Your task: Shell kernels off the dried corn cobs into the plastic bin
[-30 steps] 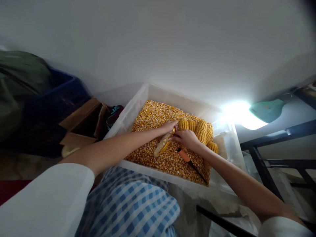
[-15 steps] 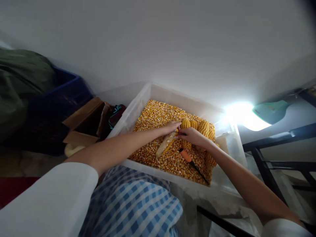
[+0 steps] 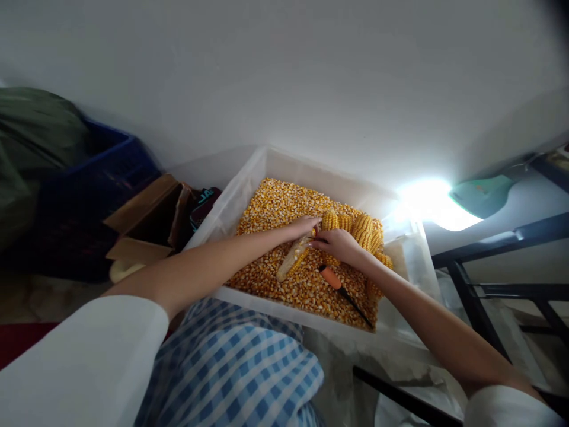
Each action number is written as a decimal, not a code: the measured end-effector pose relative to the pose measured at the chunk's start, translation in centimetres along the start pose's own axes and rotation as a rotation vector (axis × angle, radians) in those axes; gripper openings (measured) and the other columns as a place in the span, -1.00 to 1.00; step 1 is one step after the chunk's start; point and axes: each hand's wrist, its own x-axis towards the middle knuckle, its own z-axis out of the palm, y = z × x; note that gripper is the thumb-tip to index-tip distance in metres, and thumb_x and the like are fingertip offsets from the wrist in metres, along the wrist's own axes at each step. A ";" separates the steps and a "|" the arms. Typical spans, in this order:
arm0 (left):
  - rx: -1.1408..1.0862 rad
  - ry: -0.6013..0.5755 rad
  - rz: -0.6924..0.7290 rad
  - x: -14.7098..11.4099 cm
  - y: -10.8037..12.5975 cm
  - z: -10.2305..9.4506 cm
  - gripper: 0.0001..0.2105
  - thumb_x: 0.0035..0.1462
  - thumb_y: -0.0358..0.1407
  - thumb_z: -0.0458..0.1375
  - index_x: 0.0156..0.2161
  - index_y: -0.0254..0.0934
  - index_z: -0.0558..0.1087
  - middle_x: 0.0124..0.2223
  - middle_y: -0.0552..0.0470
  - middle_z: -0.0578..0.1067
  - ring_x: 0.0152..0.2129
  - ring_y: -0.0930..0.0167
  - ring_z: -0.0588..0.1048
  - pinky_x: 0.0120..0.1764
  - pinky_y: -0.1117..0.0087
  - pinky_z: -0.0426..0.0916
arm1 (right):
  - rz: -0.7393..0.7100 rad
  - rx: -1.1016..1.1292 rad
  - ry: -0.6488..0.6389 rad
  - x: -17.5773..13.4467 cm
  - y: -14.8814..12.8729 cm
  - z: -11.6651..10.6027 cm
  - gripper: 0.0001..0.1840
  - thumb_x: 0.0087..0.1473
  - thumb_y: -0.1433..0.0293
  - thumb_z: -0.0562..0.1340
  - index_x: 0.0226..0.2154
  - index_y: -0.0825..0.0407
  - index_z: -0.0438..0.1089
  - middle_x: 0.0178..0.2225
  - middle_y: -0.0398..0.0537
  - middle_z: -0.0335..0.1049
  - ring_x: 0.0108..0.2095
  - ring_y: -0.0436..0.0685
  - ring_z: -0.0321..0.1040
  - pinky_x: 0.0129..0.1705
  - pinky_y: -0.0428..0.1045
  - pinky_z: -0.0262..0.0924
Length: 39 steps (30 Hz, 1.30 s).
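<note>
From my remote seat, I see the left hand [image 3: 304,226] with its fingers clamped on the upper end of a partly stripped cob [image 3: 291,264] — slanting over loose kernels [image 3: 278,204] in the bin [image 3: 311,177]. The right hand [image 3: 338,244] touches that end — whether its fingers pinch, I can't tell.

a single ear of corn [image 3: 291,267], partly shelled: its near end and left side show pale, bare cob, while yellow kernels line its right side. it slants over a bed of loose yellow and whitish kernels [image 3: 275,204], the blunt bare end pointing down and left, the upper end partly hidden
</note>
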 end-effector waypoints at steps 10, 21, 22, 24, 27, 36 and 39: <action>0.013 -0.011 0.000 -0.2 0.0 -0.1 -0.60 0.00 -0.11 -0.19 -0.57 -0.33 0.35 -0.50 0.05 0.41 -0.45 0.45 0.36 -0.24 0.48 0.18 | -0.012 -0.041 -0.046 -0.1 -0.3 -0.6 -0.43 0.03 0.00 -0.18 -0.34 -0.04 0.37 -0.40 -0.09 0.39 -0.40 0.03 0.28 -0.43 -0.13 -0.05; 0.007 -0.015 -0.019 -0.3 0.5 0.1 -0.64 -0.01 -0.15 -0.17 -0.57 -0.33 0.34 -0.49 0.05 0.42 -0.46 0.46 0.36 -0.26 0.50 0.19 | -0.005 -0.079 -0.066 -0.5 -0.7 -0.7 -0.39 0.02 -0.02 -0.20 -0.38 0.02 0.37 -0.45 -0.06 0.38 -0.42 0.04 0.27 -0.43 -0.12 -0.05; 0.015 -0.016 -0.025 -0.3 0.6 0.1 -0.65 -0.01 -0.15 -0.16 -0.57 -0.33 0.34 -0.48 0.05 0.42 -0.46 0.47 0.36 -0.26 0.50 0.19 | -0.002 -0.090 -0.069 -0.5 -0.7 -0.7 -0.39 0.02 -0.02 -0.20 -0.37 0.02 0.36 -0.44 -0.05 0.38 -0.41 0.05 0.28 -0.42 -0.12 -0.05; 0.030 -0.017 -0.029 -0.2 0.5 0.1 -0.65 -0.02 -0.15 -0.16 -0.57 -0.33 0.34 -0.47 0.05 0.43 -0.46 0.47 0.36 -0.27 0.51 0.19 | -0.003 -0.113 -0.072 -0.5 -0.8 -0.6 -0.39 0.02 -0.01 -0.21 -0.37 0.02 0.36 -0.43 -0.04 0.38 -0.39 0.06 0.28 -0.41 -0.12 -0.04; 0.030 -0.040 -0.029 -0.2 0.4 0.1 -0.63 -0.01 -0.14 -0.17 -0.57 -0.33 0.35 -0.46 0.05 0.43 -0.45 0.47 0.36 -0.25 0.50 0.18 | -0.012 -0.139 -0.074 -0.5 -1.0 -0.5 -0.39 0.03 -0.01 -0.23 -0.36 0.01 0.35 -0.43 -0.04 0.38 -0.39 0.07 0.28 -0.41 -0.11 -0.04; 0.022 -0.055 -0.034 -0.6 0.8 -0.1 -0.60 -0.01 -0.12 -0.18 -0.59 -0.33 0.36 -0.44 0.04 0.44 -0.45 0.44 0.36 -0.27 0.46 0.16 | -0.004 -0.169 -0.094 -0.8 -1.6 -0.6 -0.34 0.04 0.00 -0.28 -0.34 0.04 0.33 -0.42 -0.02 0.37 -0.39 0.07 0.28 -0.39 -0.11 -0.02; 0.026 -0.064 -0.022 -0.3 0.5 0.0 -0.59 -0.01 -0.11 -0.19 -0.57 -0.33 0.36 -0.44 0.04 0.43 -0.45 0.44 0.36 -0.28 0.46 0.16 | 0.002 -0.178 -0.106 -0.9 -1.7 -0.7 -0.33 0.04 0.00 -0.30 -0.33 0.05 0.33 -0.41 -0.01 0.37 -0.38 0.07 0.28 -0.38 -0.10 -0.01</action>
